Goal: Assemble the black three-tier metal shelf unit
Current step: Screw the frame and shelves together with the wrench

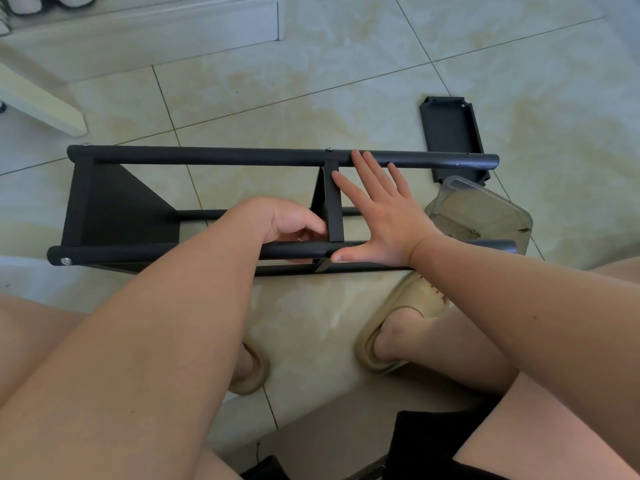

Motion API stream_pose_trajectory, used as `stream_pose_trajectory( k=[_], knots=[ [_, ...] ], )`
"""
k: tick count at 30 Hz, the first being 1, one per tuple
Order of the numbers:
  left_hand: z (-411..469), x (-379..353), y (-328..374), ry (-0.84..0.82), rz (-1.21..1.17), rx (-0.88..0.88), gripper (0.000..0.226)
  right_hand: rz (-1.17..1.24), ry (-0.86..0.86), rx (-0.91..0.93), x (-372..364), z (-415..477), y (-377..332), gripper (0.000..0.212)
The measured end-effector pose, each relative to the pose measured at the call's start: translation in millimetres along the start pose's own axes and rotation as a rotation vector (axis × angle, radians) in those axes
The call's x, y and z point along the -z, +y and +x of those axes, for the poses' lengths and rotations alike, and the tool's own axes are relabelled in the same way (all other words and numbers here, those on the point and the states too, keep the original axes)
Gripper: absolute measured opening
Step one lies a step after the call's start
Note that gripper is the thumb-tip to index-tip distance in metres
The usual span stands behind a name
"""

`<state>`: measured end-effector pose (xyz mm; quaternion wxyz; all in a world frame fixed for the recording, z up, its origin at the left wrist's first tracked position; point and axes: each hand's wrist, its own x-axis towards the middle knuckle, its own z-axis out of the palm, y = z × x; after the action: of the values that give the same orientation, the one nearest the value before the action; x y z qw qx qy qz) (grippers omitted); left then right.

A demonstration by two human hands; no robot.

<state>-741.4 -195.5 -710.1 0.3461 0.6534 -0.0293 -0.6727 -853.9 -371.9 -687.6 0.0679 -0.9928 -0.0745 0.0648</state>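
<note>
Floor (311, 81): glossy pale tiles with yellowish veining. White furniture base (138, 22) stands along its far-left edge.

Shelf unit (207, 156): black, lying on its side across the middle of the floor, long tubes running left to right. End panel (117, 209) is fitted at the left end. Middle panel (334, 202) is set between the far tube (433, 160) and the near tube (173, 251). The right ends of the tubes are bare.

Right hand (384, 213): open and flat, fingers spread just right of the middle panel. Its fingertips (356, 155) touch the far tube and the thumb rests on the near tube.

Left hand (277, 220): fingers curled round the near tube just left of the middle panel, thumb tip against that panel (anything inside the curl is hidden).

Loose panel (450, 133): black, flat on the floor beyond the unit's right end.

Clear plastic box (485, 209): tilted, touching the loose panel's near edge and partly behind the near tube.

Beige slippers: one (408, 299) under the unit's near side, the other (256, 372) nearer the person.

Screw heads: one (65, 261) in the near tube's left end, one (329, 150) on the far tube above the middle panel.
</note>
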Motion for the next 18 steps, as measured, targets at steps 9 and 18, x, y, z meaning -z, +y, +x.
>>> stream_pose_trajectory(
  k=[9,18],
  knots=[
    [-2.2,1.4,-1.3,-0.026,-0.023,-0.028,0.023,-0.003,0.009,0.005,0.0,0.2,0.0,0.123],
    [-0.5,-0.8,1.4,-0.003,0.05,0.001,0.02,-0.009,-0.01,0.001,0.6,0.4,0.4,0.123]
  ],
)
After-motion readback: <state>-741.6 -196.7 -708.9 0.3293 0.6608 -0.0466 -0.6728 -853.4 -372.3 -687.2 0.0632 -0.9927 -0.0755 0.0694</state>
